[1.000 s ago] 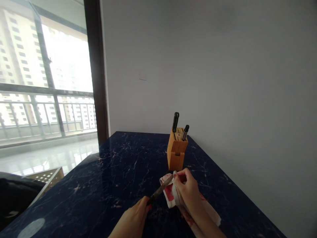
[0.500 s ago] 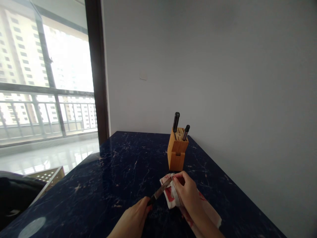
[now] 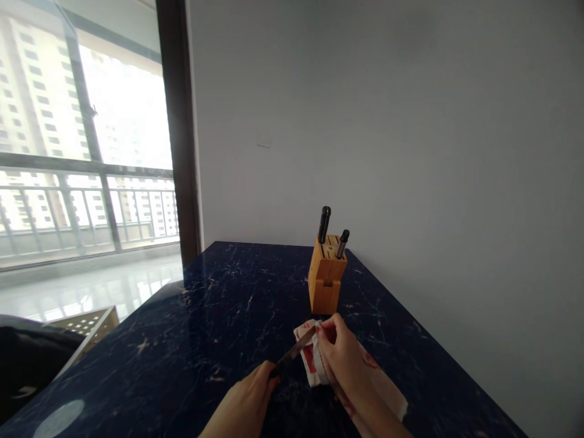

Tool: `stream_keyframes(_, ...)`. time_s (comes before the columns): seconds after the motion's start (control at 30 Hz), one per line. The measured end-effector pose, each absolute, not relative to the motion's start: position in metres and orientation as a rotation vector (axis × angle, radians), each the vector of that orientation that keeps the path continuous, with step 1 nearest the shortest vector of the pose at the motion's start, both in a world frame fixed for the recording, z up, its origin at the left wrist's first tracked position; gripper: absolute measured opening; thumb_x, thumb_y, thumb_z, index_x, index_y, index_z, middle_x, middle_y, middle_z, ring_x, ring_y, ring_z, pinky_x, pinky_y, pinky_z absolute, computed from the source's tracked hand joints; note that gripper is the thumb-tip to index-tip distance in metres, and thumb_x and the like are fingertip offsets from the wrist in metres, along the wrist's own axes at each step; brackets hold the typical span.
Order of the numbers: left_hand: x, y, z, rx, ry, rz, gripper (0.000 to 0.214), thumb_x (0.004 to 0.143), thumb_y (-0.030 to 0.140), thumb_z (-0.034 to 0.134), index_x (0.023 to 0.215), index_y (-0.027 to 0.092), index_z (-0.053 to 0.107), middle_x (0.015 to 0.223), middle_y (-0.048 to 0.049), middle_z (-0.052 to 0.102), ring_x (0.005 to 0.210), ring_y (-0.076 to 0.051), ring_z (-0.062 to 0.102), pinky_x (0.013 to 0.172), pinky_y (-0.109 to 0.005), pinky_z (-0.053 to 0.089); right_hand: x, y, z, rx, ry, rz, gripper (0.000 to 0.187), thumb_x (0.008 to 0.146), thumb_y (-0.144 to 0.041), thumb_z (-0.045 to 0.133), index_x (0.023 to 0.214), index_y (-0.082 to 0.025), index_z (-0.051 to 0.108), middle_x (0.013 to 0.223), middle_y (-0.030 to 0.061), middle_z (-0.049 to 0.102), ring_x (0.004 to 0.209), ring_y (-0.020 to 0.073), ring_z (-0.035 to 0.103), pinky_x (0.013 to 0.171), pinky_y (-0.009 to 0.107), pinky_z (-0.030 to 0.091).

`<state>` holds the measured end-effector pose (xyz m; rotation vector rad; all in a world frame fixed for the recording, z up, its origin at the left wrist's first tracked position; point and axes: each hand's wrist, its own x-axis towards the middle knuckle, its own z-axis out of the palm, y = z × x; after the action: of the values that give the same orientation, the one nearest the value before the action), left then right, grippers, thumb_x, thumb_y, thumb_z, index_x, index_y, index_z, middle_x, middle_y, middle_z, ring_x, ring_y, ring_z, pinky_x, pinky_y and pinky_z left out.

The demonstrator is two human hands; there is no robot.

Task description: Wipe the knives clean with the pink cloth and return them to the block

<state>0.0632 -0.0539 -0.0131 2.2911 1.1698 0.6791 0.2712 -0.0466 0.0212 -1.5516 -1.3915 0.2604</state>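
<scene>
My left hand (image 3: 250,392) is closed round the black handle of a knife (image 3: 297,348), whose blade slants up and to the right. With thumb and fingers pinched, my right hand (image 3: 340,350) holds a fold of a white cloth with red patterns (image 3: 309,359) against the blade near its tip. The rest of the cloth hangs below my right hand and spreads under the forearm on the table. Just beyond my hands stands a wooden knife block (image 3: 325,292), with a black-handled knife (image 3: 324,224) and another dark-and-silver handle (image 3: 342,243) sticking out of its top.
The dark blue marbled table (image 3: 219,304) reaches back to a grey wall (image 3: 387,121). At the left are a chair (image 3: 91,334) with a black item (image 3: 34,359) on it and a large window (image 3: 128,121). A pale round spot (image 3: 59,418) shows on the table's near left corner.
Hardly anything differs. My right hand and the cloth have shifted very slightly along the blade towards its tip; my left hand keeps hold of the knife in nearly the same place.
</scene>
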Motion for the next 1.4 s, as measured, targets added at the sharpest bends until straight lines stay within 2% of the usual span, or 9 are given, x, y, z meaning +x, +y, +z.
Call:
stream_keyframes(0.23, 0.063, -0.05, -0.016, 2.242, 1.162, 0.808, 0.021, 0.092, 0.022, 0.028, 0.097, 0.019, 0.048, 0.089, -0.0059, 0.065, 0.081, -0.016, 0.062, 0.074, -0.023, 0.045, 0.28, -0.047, 0.027, -1.468, -1.303, 0.202, 0.011, 0.075, -0.031, 0.051, 0.069, -0.022, 0.048, 0.061, -0.0008, 0.058, 0.058, 0.0153, 0.056, 0.057, 0.026, 0.043)
stream_keyframes(0.47, 0.062, -0.054, -0.011, 2.289, 1.115, 0.71, 0.022, 0.092, 0.022, 0.028, 0.097, 0.021, 0.05, 0.088, -0.0034, 0.065, 0.076, -0.015, 0.062, 0.071, -0.022, 0.045, 0.247, -0.062, 0.028, -1.22, -1.603, 0.389, 0.008, 0.077, -0.024, 0.048, 0.072, -0.02, 0.054, 0.079, 0.0031, 0.064, 0.074, 0.0154, 0.06, 0.069, 0.025, 0.046)
stream_keyframes(0.73, 0.062, -0.055, -0.01, 2.308, 1.095, 0.695, 0.024, 0.092, 0.024, 0.027, 0.098, 0.021, 0.05, 0.091, -0.0045, 0.065, 0.078, -0.016, 0.062, 0.073, -0.022, 0.045, 0.264, -0.055, 0.028, -1.381, -1.381, 0.339, 0.011, 0.077, -0.03, 0.05, 0.075, -0.02, 0.055, 0.073, 0.0035, 0.065, 0.069, 0.0174, 0.062, 0.066, 0.027, 0.047)
stream_keyframes(0.97, 0.062, -0.052, -0.013, 2.284, 1.09, 0.736, 0.022, 0.092, 0.023, 0.028, 0.097, 0.021, 0.05, 0.089, -0.0042, 0.065, 0.079, -0.015, 0.062, 0.073, -0.022, 0.045, 0.252, -0.057, 0.021, -1.305, -1.493, 0.398, 0.008, 0.077, -0.026, 0.048, 0.072, -0.021, 0.052, 0.078, 0.0037, 0.065, 0.072, 0.0163, 0.062, 0.067, 0.026, 0.047)
stream_keyframes(1.17, 0.061, -0.054, -0.01, 2.285, 1.091, 0.7, 0.023, 0.092, 0.023, 0.028, 0.097, 0.021, 0.051, 0.089, -0.004, 0.064, 0.076, -0.015, 0.061, 0.073, -0.022, 0.044, 0.264, -0.054, 0.027, -1.429, -1.363, 0.296, 0.009, 0.075, -0.03, 0.05, 0.073, -0.021, 0.052, 0.072, 0.0023, 0.064, 0.07, 0.0176, 0.061, 0.067, 0.028, 0.046)
stream_keyframes(1.4, 0.062, -0.054, -0.007, 2.275, 1.081, 0.704, 0.024, 0.092, 0.022, 0.028, 0.095, 0.02, 0.051, 0.087, -0.0042, 0.064, 0.076, -0.015, 0.061, 0.071, -0.022, 0.045, 0.257, -0.057, 0.027, -1.416, -1.448, 0.349, 0.007, 0.075, -0.026, 0.048, 0.07, -0.022, 0.051, 0.07, 0.0011, 0.063, 0.066, 0.0155, 0.06, 0.063, 0.025, 0.045)
